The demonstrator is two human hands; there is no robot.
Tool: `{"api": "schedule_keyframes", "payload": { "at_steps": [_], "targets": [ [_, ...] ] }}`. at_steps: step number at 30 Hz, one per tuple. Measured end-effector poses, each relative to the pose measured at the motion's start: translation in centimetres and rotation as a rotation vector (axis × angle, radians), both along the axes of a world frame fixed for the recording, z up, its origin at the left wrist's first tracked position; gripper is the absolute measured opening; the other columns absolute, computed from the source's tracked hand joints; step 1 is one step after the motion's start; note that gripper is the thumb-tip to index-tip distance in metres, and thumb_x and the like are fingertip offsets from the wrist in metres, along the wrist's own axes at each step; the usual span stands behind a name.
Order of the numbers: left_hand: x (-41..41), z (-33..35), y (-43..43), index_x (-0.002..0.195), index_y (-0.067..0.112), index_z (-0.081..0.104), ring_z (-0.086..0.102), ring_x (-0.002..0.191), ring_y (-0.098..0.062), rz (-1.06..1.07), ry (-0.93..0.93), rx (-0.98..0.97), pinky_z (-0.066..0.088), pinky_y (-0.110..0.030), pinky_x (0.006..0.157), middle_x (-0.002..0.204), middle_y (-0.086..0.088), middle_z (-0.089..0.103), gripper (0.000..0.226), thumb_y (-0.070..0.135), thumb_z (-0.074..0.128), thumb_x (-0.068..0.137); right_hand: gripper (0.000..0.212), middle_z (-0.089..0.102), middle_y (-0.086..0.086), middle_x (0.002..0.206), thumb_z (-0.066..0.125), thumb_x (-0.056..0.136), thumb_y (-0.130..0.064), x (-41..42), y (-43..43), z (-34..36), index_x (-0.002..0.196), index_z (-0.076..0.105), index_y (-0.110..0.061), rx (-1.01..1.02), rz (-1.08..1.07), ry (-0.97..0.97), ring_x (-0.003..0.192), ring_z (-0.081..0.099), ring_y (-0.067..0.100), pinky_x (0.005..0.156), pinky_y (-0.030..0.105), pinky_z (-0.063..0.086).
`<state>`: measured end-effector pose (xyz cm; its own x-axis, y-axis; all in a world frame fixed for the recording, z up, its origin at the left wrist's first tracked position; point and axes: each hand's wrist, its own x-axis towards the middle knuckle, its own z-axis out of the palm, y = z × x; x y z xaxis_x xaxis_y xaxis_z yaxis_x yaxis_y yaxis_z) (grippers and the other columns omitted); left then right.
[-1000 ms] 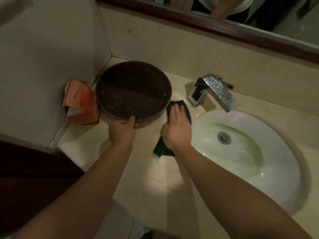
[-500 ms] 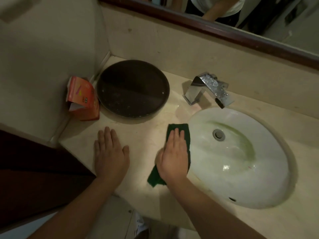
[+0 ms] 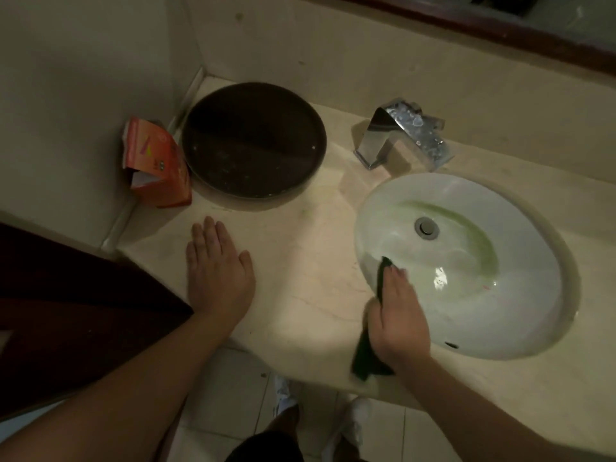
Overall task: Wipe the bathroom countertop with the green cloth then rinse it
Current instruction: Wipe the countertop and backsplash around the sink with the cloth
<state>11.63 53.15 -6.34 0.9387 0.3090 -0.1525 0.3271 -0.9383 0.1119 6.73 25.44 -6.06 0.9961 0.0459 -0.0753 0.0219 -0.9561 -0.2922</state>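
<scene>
The green cloth [image 3: 366, 356] lies over the near left rim of the white sink [image 3: 520, 295], one end dipping into the basin, the other hanging toward the counter's front edge. My right hand [image 3: 398, 320] presses flat on it, fingers pointing into the basin. My left hand [image 3: 216, 271] rests flat on the beige marble countertop [image 3: 300, 261], fingers together, holding nothing. Most of the cloth is hidden under my right hand.
A round dark tray [image 3: 253, 141] stands at the back left of the counter, with an orange box [image 3: 155, 163] beside it against the left wall. The chrome faucet [image 3: 405, 135] stands behind the sink. The drain [image 3: 426, 227] is visible. Tiled floor lies below the counter edge.
My right hand has slid the cloth right and toward me, from the counter left of the sink onto the basin's near rim. My left hand let go of the tray earlier and stays flat.
</scene>
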Motion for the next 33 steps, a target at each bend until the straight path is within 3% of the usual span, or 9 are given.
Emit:
{"api": "schedule_keyframes", "payload": {
  "at_steps": [9, 13, 14, 16, 18, 20, 25, 30, 33],
  "targets": [
    [-0.1, -0.2, 0.2, 0.152, 0.0, 0.009, 0.005, 0.149, -0.031, -0.011, -0.021, -0.003, 0.012, -0.045, 0.121, 0.162, -0.016, 0.006, 0.07, 0.037, 0.022, 0.094, 0.061, 0.024, 0.02, 0.157, 0.034, 0.096, -0.026, 7.8, 12.8, 0.7, 0.15, 0.023, 0.001, -0.04, -0.074, -0.082, 0.147, 0.019, 0.031, 0.122, 0.042, 0.016],
    [-0.2, -0.5, 0.6, 0.152, 0.002, 0.009, 0.004, 0.15, -0.028, -0.003, -0.04, -0.065, 0.011, -0.043, 0.121, 0.162, -0.014, 0.006, 0.065, 0.032, 0.022, 0.097, 0.051, 0.038, 0.022, 0.15, 0.038, 0.099, -0.024, 5.5, 15.9, 0.3, 0.142, 0.042, 0.003, -0.057, 0.603, -0.042, 0.145, 0.025, 0.034, 0.121, 0.046, 0.013],
    [-0.2, -0.5, 0.6, 0.152, 0.002, 0.01, 0.004, 0.15, -0.027, -0.005, -0.057, -0.086, 0.011, -0.042, 0.121, 0.162, -0.013, 0.007, 0.063, 0.03, 0.023, 0.097, 0.05, 0.04, 0.022, 0.149, 0.041, 0.098, -0.023, 4.6, 15.2, 0.2, 0.14, 0.044, 0.003, -0.053, 0.67, -0.06, 0.145, 0.026, 0.035, 0.12, 0.047, 0.016],
    [-0.3, -0.1, 0.7, 0.152, 0.001, 0.013, 0.006, 0.15, -0.025, 0.031, -0.119, -0.195, 0.01, -0.04, 0.122, 0.162, -0.012, 0.011, 0.06, 0.02, 0.03, 0.097, 0.059, 0.031, 0.017, 0.155, 0.049, 0.093, -0.025, 2.9, 13.0, 0.4, 0.146, 0.037, -0.001, -0.025, 0.573, -0.104, 0.148, 0.018, 0.031, 0.121, 0.045, 0.016],
    [-0.5, 0.3, 0.8, 0.151, 0.001, 0.018, 0.009, 0.149, -0.024, 0.074, -0.197, -0.324, 0.011, -0.037, 0.121, 0.161, -0.011, 0.015, 0.059, 0.009, 0.035, 0.095, 0.073, 0.014, 0.012, 0.161, 0.047, 0.09, -0.035, 1.4, 10.3, 0.9, 0.152, 0.023, -0.006, -0.068, 0.317, -0.043, 0.15, 0.005, 0.026, 0.123, 0.04, 0.005],
    [-0.9, 0.5, 1.1, 0.15, 0.001, 0.022, 0.01, 0.149, -0.026, 0.104, -0.28, -0.41, 0.014, -0.038, 0.121, 0.16, -0.011, 0.019, 0.061, 0.001, 0.038, 0.091, 0.076, 0.012, 0.014, 0.161, 0.044, 0.09, -0.038, 0.7, 8.7, 1.0, 0.153, 0.019, -0.003, -0.099, 0.188, -0.019, 0.15, 0.008, 0.027, 0.121, 0.037, 0.002],
    [-1.9, 0.6, 2.8, 0.147, -0.001, 0.029, 0.012, 0.148, -0.032, 0.168, -0.3, -0.326, 0.006, -0.04, 0.121, 0.157, -0.015, 0.027, 0.065, -0.002, 0.044, 0.084, 0.071, 0.018, 0.017, 0.16, 0.041, 0.091, -0.031, 3.2, 10.9, 0.8, 0.152, 0.02, -0.001, -0.075, 0.095, -0.006, 0.148, 0.015, 0.029, 0.121, 0.037, 0.01],
    [-3.7, 0.9, 4.9, 0.149, 0.004, 0.029, 0.019, 0.147, -0.018, 0.315, -0.324, -0.598, 0.012, -0.02, 0.113, 0.158, -0.008, 0.025, 0.053, 0.003, 0.035, 0.096, 0.069, 0.018, 0.017, 0.16, 0.035, 0.092, -0.034, 7.7, 15.8, 0.9, 0.153, 0.021, -0.005, -0.084, 0.285, -0.021, 0.148, 0.013, 0.03, 0.122, 0.04, 0.014],
    [-3.8, 1.8, 5.6, 0.146, 0.01, 0.038, 0.031, 0.14, -0.014, 0.462, -0.411, -0.808, 0.02, -0.019, 0.11, 0.154, -0.005, 0.035, 0.048, 0.007, 0.038, 0.098, 0.07, 0.017, 0.014, 0.161, 0.035, 0.091, -0.037, 9.2, 18.8, 1.2, 0.153, 0.02, -0.008, -0.073, 0.443, -0.004, 0.149, 0.01, 0.029, 0.122, 0.041, 0.014]
  ]
}}
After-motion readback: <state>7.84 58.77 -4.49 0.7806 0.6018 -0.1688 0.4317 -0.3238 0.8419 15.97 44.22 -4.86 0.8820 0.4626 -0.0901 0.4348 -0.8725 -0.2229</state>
